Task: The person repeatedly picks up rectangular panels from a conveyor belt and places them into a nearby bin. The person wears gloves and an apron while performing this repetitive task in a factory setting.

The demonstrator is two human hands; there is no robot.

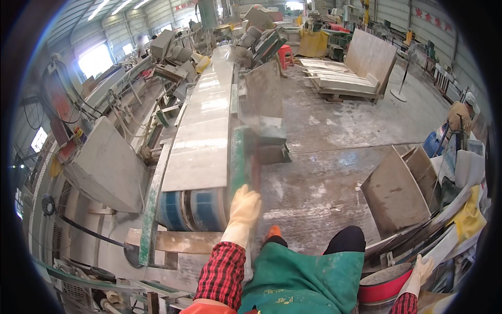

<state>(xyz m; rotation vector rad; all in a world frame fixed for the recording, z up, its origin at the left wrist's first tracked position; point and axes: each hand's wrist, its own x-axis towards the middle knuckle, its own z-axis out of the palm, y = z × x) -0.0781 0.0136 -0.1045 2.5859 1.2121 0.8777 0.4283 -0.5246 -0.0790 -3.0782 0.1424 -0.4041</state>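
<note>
My left hand (pixel 244 205), in a cream rubber glove, has its fingers curled in at the near end of a green side rail (pixel 238 157). Whatever they hold, if anything, is hidden. Beside it a pale stone slab (pixel 196 170) lies flat on a belt line, its near edge over the blue roller drum (pixel 204 209). Low at the right, my right hand (pixel 421 271), also gloved, has its fingers partly extended beside a pale strip (pixel 436 248). Just left of it sits a round, red-sided tub or stool (pixel 384 285).
Brown panels (pixel 395 186) lean at the right, near a yellow cloth (pixel 469 217). A pallet (pixel 340 78) carries slabs farther off. Machinery (pixel 178 52) lines the belt's far left. A grey block-like housing (pixel 107 162) stands left. Another person (pixel 463 115) is at the far right.
</note>
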